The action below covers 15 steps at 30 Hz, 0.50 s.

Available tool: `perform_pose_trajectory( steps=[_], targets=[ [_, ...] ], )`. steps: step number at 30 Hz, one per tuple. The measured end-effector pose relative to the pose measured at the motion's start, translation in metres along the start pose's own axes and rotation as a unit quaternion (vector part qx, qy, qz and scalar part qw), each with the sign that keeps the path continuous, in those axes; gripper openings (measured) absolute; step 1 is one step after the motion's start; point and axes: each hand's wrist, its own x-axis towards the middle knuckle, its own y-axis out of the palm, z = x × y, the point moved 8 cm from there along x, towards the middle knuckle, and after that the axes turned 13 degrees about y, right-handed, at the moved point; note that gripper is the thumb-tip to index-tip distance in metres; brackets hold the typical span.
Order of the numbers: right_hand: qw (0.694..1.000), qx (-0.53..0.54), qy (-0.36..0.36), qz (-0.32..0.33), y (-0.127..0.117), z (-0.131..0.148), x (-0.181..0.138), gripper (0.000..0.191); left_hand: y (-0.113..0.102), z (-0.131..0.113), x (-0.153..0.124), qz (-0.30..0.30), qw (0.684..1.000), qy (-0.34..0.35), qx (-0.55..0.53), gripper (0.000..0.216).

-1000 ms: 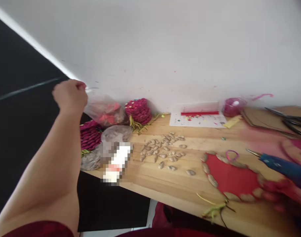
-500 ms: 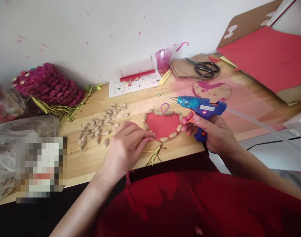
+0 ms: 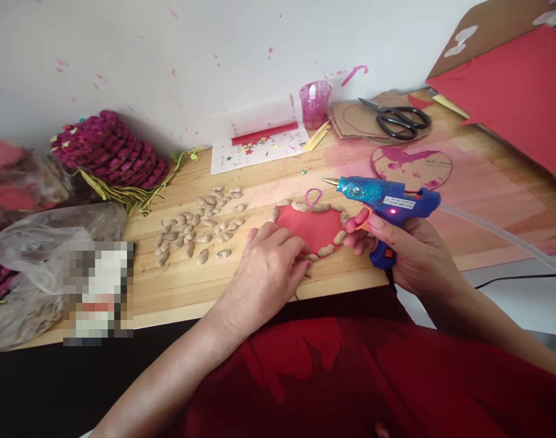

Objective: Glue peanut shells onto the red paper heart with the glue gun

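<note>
A red paper heart [image 3: 300, 226] lies on the wooden table, with peanuts [image 3: 326, 250] set along its edge and a purple loop [image 3: 313, 197] at its top. Over the heart's lower left edge bends my left hand [image 3: 273, 264], fingers and thumb drawn together; what lies under the fingertips is hidden. My right hand [image 3: 408, 249] grips a blue hot glue gun [image 3: 381, 198] by its handle, fingers at the orange trigger. The gun's red light is lit, and its metal nozzle points left above the table beyond the heart. A clear glue stick [image 3: 483, 225] sticks out of its back.
Loose peanuts [image 3: 191, 228] are spread left of the heart. Behind stand a purple-stained cup [image 3: 315, 106], scissors [image 3: 401, 120] on cardboard and a painted cardboard heart [image 3: 412, 167]. A magenta woven piece [image 3: 118, 152] and plastic bags [image 3: 36, 243] occupy the left; red paper [image 3: 519, 91] the right.
My left hand has shifted right along the heart's lower edge and now covers the yellow-green tassel at its tip. The glue gun stays in my right hand. The view has swung slightly left.
</note>
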Motion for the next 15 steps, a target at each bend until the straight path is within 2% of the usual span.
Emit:
perform_pose_trajectory(
  steps=[4, 9, 12, 15],
  targets=[
    [1.0, -0.002, 0.004, -0.017, -0.002, 0.0, 0.0, 0.014, -0.025, 0.006, -0.012, -0.047, 0.999, -0.011, 0.019, 0.004],
    [0.999, -0.007, 0.02, -0.038, -0.001, 0.001, 0.002, 0.019, -0.06, 0.043, -0.058, -0.067, 0.989, -0.088, 0.099, 0.002],
    [0.998, -0.015, 0.032, -0.054, -0.003, 0.0, 0.002, 0.022, -0.065, 0.066, -0.081, -0.061, 0.98, -0.134, 0.133, 0.003],
    [0.996, -0.027, 0.034, -0.072, -0.006, 0.0, 0.002, 0.025, -0.062, 0.078, -0.088, -0.065, 0.975, -0.155, 0.143, 0.004]
  ],
)
